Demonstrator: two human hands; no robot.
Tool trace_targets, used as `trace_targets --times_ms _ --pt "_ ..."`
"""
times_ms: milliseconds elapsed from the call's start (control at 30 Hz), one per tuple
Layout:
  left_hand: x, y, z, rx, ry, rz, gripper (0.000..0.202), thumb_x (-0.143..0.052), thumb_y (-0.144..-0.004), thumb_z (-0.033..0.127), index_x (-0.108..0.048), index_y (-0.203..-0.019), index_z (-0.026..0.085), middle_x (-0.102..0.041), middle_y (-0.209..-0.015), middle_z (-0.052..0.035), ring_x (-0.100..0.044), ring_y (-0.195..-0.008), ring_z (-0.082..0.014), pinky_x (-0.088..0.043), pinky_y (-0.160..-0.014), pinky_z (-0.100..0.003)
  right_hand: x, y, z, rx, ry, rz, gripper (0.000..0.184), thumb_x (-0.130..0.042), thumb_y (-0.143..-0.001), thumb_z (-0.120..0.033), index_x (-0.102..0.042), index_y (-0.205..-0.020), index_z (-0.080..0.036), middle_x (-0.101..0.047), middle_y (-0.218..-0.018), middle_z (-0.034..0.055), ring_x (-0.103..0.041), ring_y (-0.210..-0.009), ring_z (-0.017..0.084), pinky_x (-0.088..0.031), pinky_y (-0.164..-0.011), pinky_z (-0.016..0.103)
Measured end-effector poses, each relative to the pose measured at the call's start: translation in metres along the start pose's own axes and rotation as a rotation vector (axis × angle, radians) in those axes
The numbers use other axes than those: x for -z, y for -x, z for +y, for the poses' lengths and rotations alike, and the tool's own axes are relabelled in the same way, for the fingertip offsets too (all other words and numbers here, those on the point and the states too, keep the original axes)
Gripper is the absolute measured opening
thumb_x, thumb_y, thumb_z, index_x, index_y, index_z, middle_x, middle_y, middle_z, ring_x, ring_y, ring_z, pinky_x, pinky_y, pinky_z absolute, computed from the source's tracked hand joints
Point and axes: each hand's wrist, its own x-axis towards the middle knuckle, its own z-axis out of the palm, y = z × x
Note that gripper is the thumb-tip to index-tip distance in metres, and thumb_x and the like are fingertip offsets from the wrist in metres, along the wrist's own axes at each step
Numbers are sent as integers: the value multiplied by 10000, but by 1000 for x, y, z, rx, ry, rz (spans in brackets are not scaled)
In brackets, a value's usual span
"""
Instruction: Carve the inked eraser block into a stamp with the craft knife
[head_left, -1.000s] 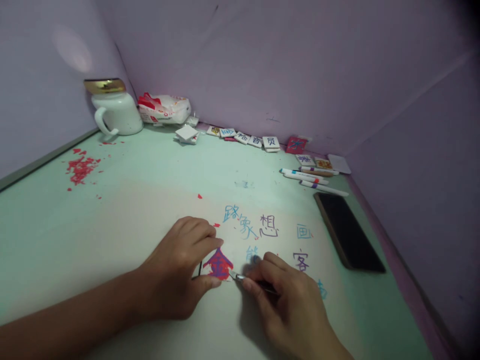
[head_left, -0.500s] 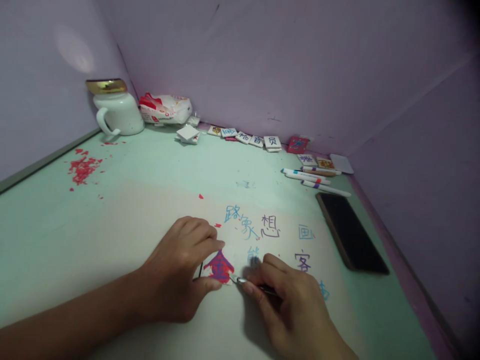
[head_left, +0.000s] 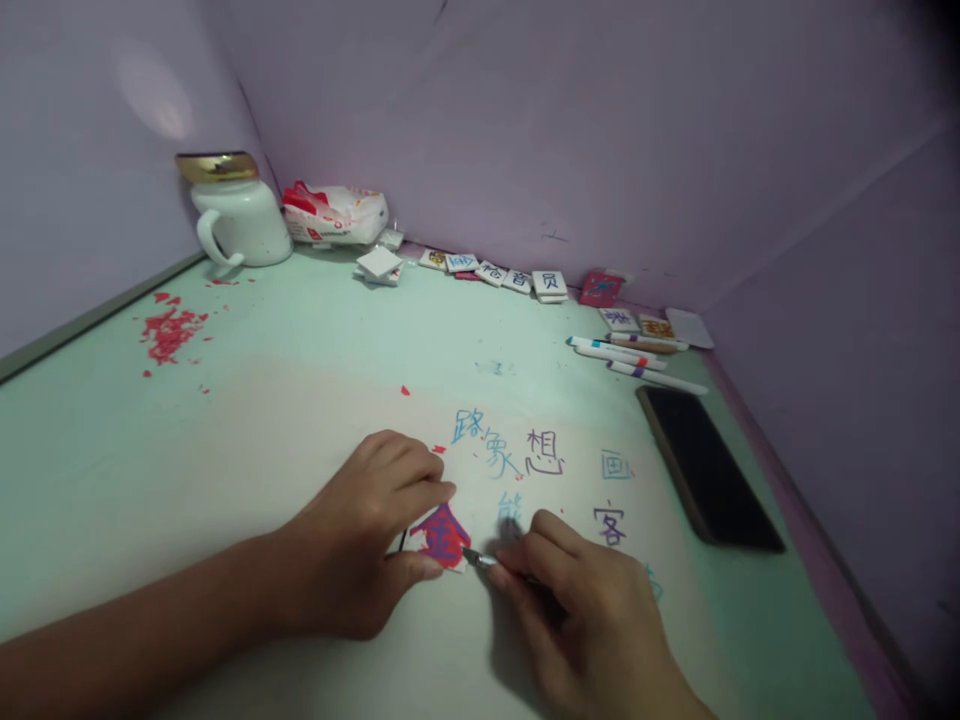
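My left hand (head_left: 394, 525) pinches a small tile (head_left: 442, 538) between thumb and fingers, pressed flat on the table. The tile has a red face with a purple Chinese character, and its cut edges show white. In my right hand (head_left: 566, 590) is a craft knife (head_left: 484, 560), gripped like a pen, its handle mostly hidden by the fingers. The blade tip touches the right edge of the tile's red part. Blue and purple handwritten characters (head_left: 544, 455) mark the tabletop just beyond my right hand.
Red shavings (head_left: 172, 335) lie in a heap at the left. Along the wall are a white mug (head_left: 244, 225), a tissue pack (head_left: 337, 215), blank white tiles (head_left: 380, 264) and lettered tiles (head_left: 550, 284). Several marker pens (head_left: 656, 377) and a phone (head_left: 709, 470) lie at the right.
The knife tip has shifted slightly along the tile's right edge. Both hands keep their grips, and the whole view has moved a little.
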Motion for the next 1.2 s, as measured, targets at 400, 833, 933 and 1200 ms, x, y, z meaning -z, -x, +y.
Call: trace_targets --times_ms 400,833,933,1200 --pt "0 0 1 -7 1 -31 307 -619 -775 143 -591 -1078 172 -604 -982 -83 -545 -930 -264 -408 -887 -478 12 -10 6 94 -3 -166 209 -497 -857 -182 -628 -694 -193 -521 -623 -21 -483 -485 98 -251 -468 273" --pt "1 0 -1 -24 -9 -68 350 -622 -768 160 -580 -1115 175 -599 -1002 -86 -523 -939 -273 -380 -897 -495 16 -12 8 108 -52 -234 192 -518 -855 -171 -575 -673 -196 -501 -619 -37 -449 -499 84 -248 -480 252" --pt "1 0 -2 -23 -7 -72 357 -648 -763 159 -582 -1113 176 -599 -1005 -81 -524 -947 -271 -374 -905 -488 14 -10 8 63 -93 -233 174 -522 -847 -192 -583 -684 -190 -510 -627 -29 -472 -514 90 -263 -491 244" --pt "0 0 -2 -12 16 -44 360 -699 -750 141 -593 -1093 165 -594 -986 -66 -525 -923 -244 -376 -890 -454 12 -7 7 -76 -120 -256 191 -507 -864 -242 -593 -699 -198 -551 -659 -11 -513 -560 131 -281 -522 262"
